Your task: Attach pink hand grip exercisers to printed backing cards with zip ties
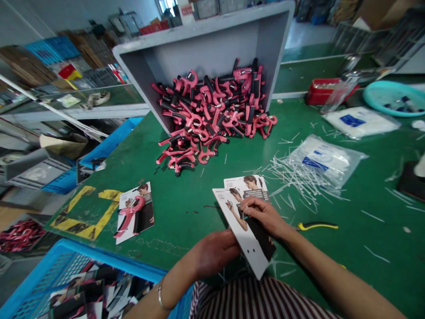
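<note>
A printed backing card [237, 226] is tilted up in front of me, close to the table's near edge. My left hand [215, 253] holds it from behind and the left side, its fingertips hidden by the card. On the printed face, my right hand [264, 215] pinches with thumb and forefinger; a thin pale strip like a cable tie shows at the fingertips. Just beyond lies another card [254, 179], partly covered. To the left, a pink and black hand grip strengthener [138, 204] rests on a third card [147, 221].
A grey crate [206, 37] tipped on its side spills many hand grips [212, 106] onto the green table. Loose white cable ties [295, 175], bagged ties [327, 159] and yellow-handled pliers [318, 226] lie right. A blue basket [63, 252] of carded grips stands lower left.
</note>
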